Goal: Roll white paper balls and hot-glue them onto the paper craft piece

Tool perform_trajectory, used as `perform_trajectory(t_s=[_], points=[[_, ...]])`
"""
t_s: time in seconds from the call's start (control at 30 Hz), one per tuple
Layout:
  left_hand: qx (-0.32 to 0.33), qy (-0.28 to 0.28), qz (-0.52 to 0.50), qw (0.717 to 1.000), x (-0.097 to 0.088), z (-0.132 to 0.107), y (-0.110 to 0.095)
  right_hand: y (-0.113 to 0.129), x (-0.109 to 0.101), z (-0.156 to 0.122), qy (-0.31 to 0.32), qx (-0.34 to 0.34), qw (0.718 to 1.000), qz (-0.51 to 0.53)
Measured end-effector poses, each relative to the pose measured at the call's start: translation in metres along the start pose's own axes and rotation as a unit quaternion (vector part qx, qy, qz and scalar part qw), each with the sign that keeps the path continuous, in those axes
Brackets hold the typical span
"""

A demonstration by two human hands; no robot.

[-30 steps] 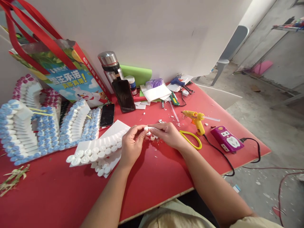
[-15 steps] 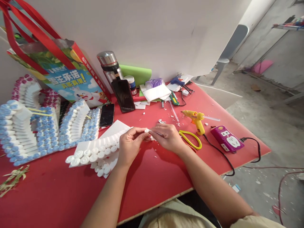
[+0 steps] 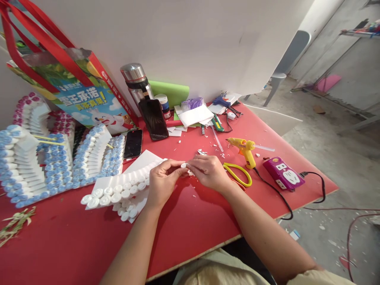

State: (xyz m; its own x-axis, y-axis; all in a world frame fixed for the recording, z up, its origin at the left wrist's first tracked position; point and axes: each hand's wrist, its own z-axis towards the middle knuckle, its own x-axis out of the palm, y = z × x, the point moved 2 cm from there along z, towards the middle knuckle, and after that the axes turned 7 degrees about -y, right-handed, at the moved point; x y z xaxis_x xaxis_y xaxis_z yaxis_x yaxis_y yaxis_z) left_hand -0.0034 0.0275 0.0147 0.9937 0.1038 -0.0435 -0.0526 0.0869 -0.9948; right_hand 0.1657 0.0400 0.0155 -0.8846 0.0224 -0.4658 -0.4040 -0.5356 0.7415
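Note:
Between the fingertips of both hands is a small white roll (image 3: 184,165) with a spiral end. My left hand (image 3: 164,178) pinches it from one side. My right hand (image 3: 208,169) is closed on its other side, its fingers partly hiding the roll. Beside and partly behind my left hand lies a white piece (image 3: 118,190) edged with several rows of similar white rolls. White scraps (image 3: 190,173) lie just under my fingers. To the right of my right hand are scissors with yellow handles (image 3: 244,174), their blades mostly hidden.
A yellow glue gun (image 3: 244,149) and a purple power socket (image 3: 284,174) with cords stand at right. Blue-and-white roll models (image 3: 57,162), a bag (image 3: 86,91), a phone (image 3: 133,143), a propped phone (image 3: 153,119) and a thermos (image 3: 135,81) occupy the left and back. The red table's front edge (image 3: 196,257) is near me.
Both hands stay almost in place at the white roll. The roll's spiral end is turned slightly between the fingers; otherwise things have hardly moved.

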Motion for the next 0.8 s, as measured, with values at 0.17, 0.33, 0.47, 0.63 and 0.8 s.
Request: perform_trajectory(t_s=[0.17,0.33,0.47,0.63,0.8], points=[[0.020,-0.008,0.029,0.999,-0.0025,0.0009,-0.0022,-0.0023,-0.0039,0.0056,0.049,0.255,0.932,0.252],[0.024,0.025,0.036,0.999,-0.0044,0.0032,-0.0019,-0.0021,-0.0050,0.0069,0.131,0.399,0.792,0.443],[0.036,0.033,0.032,0.998,-0.0038,0.0038,-0.0020,-0.0011,-0.0046,0.0069,0.150,0.383,0.784,0.464],[0.022,0.027,0.033,0.999,-0.0045,0.0039,-0.0017,0.0002,-0.0053,0.0072,0.158,0.338,0.817,0.438],[0.000,0.018,0.031,0.999,-0.0045,0.0035,-0.0028,0.0019,-0.0066,0.0074,0.171,0.266,0.873,0.371]])
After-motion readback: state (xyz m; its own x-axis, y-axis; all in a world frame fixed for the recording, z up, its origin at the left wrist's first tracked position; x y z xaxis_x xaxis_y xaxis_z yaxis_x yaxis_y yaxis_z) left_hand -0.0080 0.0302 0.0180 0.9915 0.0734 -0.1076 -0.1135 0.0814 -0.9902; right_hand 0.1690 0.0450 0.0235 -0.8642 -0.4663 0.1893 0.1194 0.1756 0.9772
